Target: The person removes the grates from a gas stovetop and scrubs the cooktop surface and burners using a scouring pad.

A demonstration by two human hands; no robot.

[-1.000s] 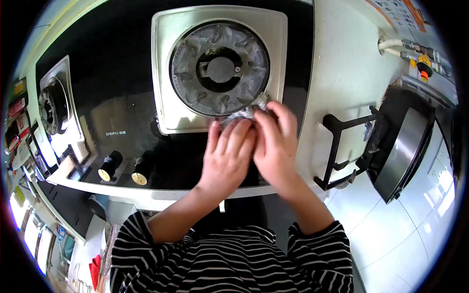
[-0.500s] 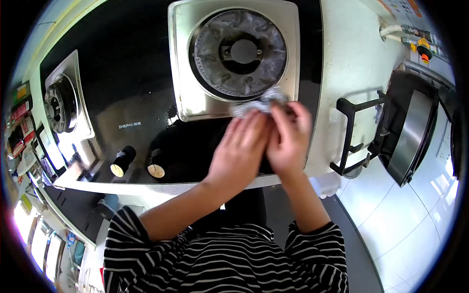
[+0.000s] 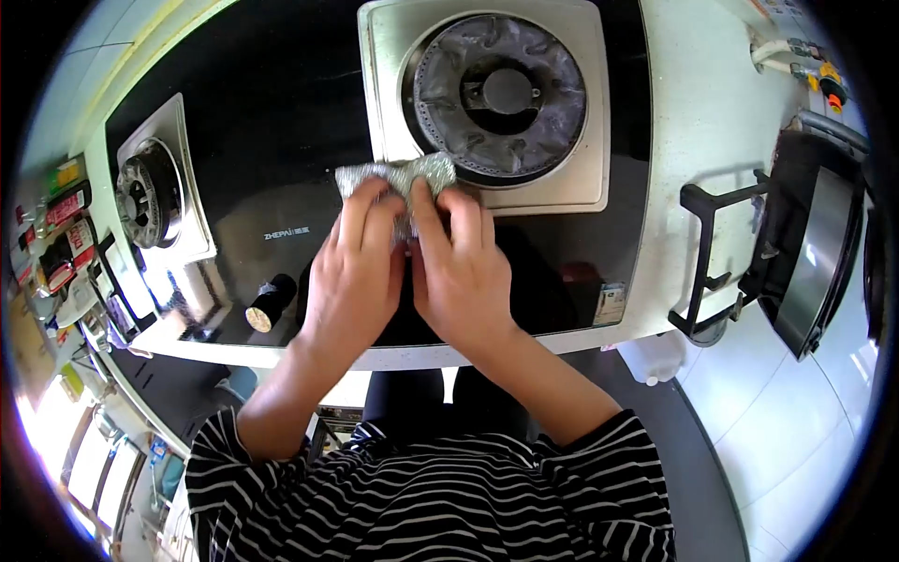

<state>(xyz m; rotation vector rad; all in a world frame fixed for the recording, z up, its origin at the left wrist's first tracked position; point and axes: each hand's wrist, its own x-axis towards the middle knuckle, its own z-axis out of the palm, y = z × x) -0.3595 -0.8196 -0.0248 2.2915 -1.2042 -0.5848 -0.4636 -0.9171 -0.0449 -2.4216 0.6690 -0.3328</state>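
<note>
A silvery grey cleaning cloth point(image 3: 398, 174) is bunched at the lower left corner of the steel burner tray point(image 3: 585, 183). My left hand point(image 3: 351, 267) grips its left part, with fingers bent over it. Close beside, my right hand point(image 3: 461, 267) holds the right part in curled fingers. The cloth touches the tray's corner, while both hands hover over the black glass cooktop point(image 3: 272, 197). Inside the tray sits the round dark burner point(image 3: 501, 94), its pan support off. One control knob point(image 3: 271, 303) shows left of my left hand; the other is hidden behind that arm.
A second burner point(image 3: 150, 199) lies at the cooktop's left. On the white counter at right rests a black pan support point(image 3: 700, 253), near a dark metal-fronted appliance part point(image 3: 810, 253). Hoses with a yellow valve point(image 3: 830, 84) run along the wall. A sticker point(image 3: 611, 303) marks the front right corner.
Both hands and the cloth have moved left, from the tray's lower right edge to its lower left corner. The whole view has shifted slightly, and the cloth looks more spread out.
</note>
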